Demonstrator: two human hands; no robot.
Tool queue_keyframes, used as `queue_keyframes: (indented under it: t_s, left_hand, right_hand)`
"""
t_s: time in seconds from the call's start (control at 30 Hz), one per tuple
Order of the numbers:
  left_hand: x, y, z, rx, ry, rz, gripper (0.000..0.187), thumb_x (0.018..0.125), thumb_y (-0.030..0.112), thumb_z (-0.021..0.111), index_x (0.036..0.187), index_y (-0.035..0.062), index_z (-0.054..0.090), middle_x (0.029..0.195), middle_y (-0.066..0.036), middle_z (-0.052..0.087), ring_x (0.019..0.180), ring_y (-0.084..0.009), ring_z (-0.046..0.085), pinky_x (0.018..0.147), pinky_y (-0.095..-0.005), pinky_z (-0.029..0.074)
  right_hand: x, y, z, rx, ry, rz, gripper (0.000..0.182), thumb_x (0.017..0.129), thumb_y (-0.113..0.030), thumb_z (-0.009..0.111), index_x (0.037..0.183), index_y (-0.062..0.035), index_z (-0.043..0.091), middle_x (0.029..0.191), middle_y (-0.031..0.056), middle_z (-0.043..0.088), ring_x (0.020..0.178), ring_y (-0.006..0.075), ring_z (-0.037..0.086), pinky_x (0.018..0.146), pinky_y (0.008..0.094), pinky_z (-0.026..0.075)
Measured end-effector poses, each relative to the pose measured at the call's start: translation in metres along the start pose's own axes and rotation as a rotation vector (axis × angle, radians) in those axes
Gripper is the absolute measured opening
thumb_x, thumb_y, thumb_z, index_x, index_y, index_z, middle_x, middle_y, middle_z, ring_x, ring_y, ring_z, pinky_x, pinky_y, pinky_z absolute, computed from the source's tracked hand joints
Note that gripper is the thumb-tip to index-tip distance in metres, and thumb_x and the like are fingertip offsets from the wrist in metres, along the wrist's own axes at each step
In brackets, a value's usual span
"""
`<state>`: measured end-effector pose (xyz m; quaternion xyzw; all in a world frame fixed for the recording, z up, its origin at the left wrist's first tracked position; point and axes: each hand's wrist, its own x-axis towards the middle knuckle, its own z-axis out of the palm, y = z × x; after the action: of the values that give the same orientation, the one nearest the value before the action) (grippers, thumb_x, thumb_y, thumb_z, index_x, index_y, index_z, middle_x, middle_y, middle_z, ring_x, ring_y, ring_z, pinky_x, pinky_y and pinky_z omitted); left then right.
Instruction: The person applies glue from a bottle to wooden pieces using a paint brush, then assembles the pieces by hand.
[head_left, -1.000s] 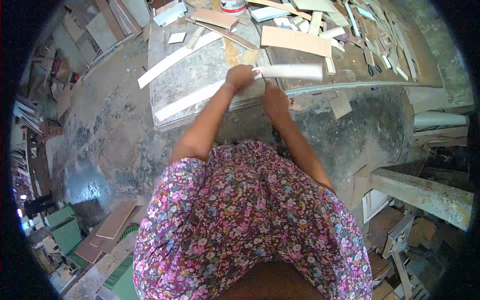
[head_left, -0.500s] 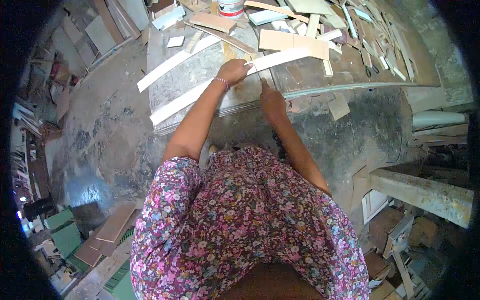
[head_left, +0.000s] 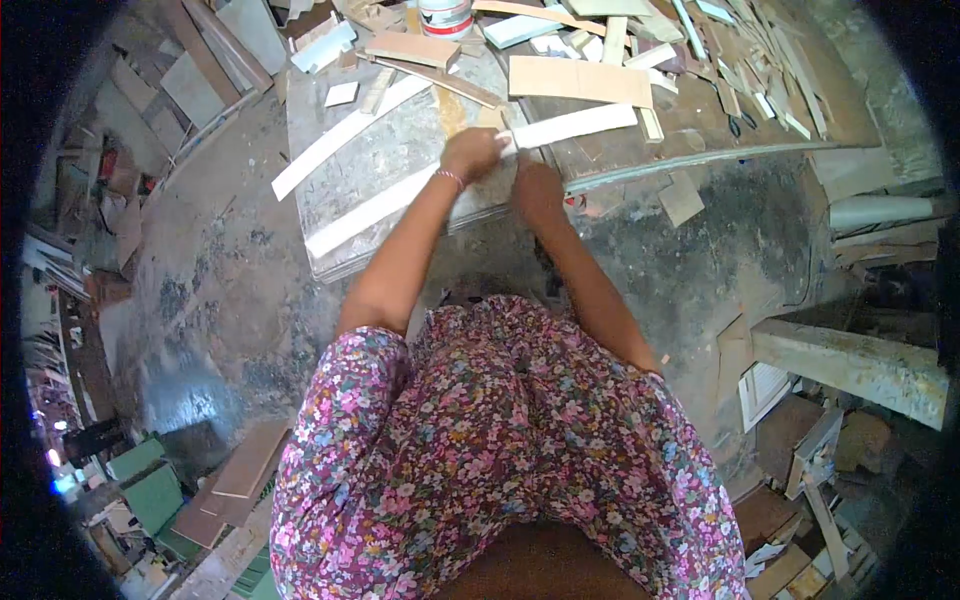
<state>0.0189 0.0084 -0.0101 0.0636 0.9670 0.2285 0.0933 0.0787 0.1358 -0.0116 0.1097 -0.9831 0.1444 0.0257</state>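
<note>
The concrete floor (head_left: 220, 270) spreads widest, with the counter (head_left: 385, 155) standing on it; across the near part of the counter lies a long white strip (head_left: 370, 212), slanting from the near left corner up to the hands, with a further white length (head_left: 577, 125) running on to their right; whether the two lengths join at the fingers I cannot tell. A second white strip (head_left: 340, 145) lies farther back, apart from the hands; a pale board (head_left: 580, 80) rests just beyond the right-hand length.

The left hand (head_left: 472, 156) sits over the meeting point of the lengths, its fingers curled narrow and gripping the long white strip there, the thumb side towards the right-hand length; the right hand (head_left: 540, 190) is just beside it, at the counter's near edge, fingers folded in and close below the strip; whether they hold anything I cannot tell. Behind stands a bucket (head_left: 446, 18); smaller still, a white square piece (head_left: 341, 94) lies near the second white strip.
</note>
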Motion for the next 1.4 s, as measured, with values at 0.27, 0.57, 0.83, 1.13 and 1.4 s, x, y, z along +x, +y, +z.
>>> queue_keyframes:
  t_s: [0.27, 0.57, 0.83, 1.13, 1.4]
  left_hand:
    - [0.020, -0.026, -0.017, -0.015, 0.060, 0.001, 0.042, 0.080, 0.036, 0.036, 0.079, -0.0007, 0.057, 0.084, -0.022, 0.055, 0.081, -0.0337, 0.053, 0.072, -0.0399, 0.040]
    - [0.042, -0.021, -0.030, 0.053, 0.044, 0.052, 0.042, 0.080, 0.035, 0.035, 0.081, -0.0009, 0.055, 0.086, -0.022, 0.055, 0.083, -0.0335, 0.053, 0.071, -0.0402, 0.041]
    - [0.054, -0.012, -0.025, 0.101, 0.525, 0.488, 0.030, 0.070, 0.031, 0.054, 0.072, 0.0011, 0.052, 0.068, -0.017, 0.050, 0.063, -0.0307, 0.051, 0.062, -0.0387, 0.041]
    - [0.043, 0.016, 0.000, -0.286, -0.137, 0.355, 0.039, 0.061, 0.038, 0.065, 0.067, 0.0007, 0.055, 0.068, -0.012, 0.054, 0.061, -0.0191, 0.053, 0.051, -0.0306, 0.043]
    - [0.015, 0.043, -0.059, -1.813, -0.516, -0.075, 0.020, 0.076, 0.021, 0.056, 0.076, 0.0034, 0.047, 0.064, -0.001, 0.048, 0.054, -0.0090, 0.046, 0.044, -0.0186, 0.037]
  right_hand:
    - [-0.022, -0.017, 0.005, 0.016, -0.073, 0.143, 0.029, 0.074, -0.009, 0.040, 0.102, -0.0017, 0.045, 0.061, 0.0190, 0.054, 0.060, 0.0323, 0.056, 0.053, 0.0414, 0.045]
    - [-0.011, -0.008, -0.013, 0.315, -0.091, 0.258, 0.030, 0.077, -0.012, 0.041, 0.106, -0.0052, 0.045, 0.065, 0.0227, 0.053, 0.062, 0.0387, 0.052, 0.055, 0.0453, 0.041]
    - [-0.002, -0.003, -0.046, 0.568, 0.299, 0.228, 0.026, 0.080, -0.019, 0.039, 0.090, 0.0009, 0.053, 0.069, 0.0240, 0.053, 0.065, 0.0395, 0.052, 0.058, 0.0436, 0.040]
    - [0.008, 0.023, -0.048, 0.613, 0.372, 0.434, 0.035, 0.081, -0.029, 0.039, 0.089, 0.0007, 0.055, 0.080, 0.0221, 0.055, 0.076, 0.0381, 0.051, 0.067, 0.0402, 0.039]
    - [0.015, 0.000, -0.086, 0.814, 0.301, 0.551, 0.038, 0.085, -0.031, 0.035, 0.100, -0.0021, 0.054, 0.073, 0.0068, 0.054, 0.067, 0.0119, 0.045, 0.063, 0.0265, 0.038]
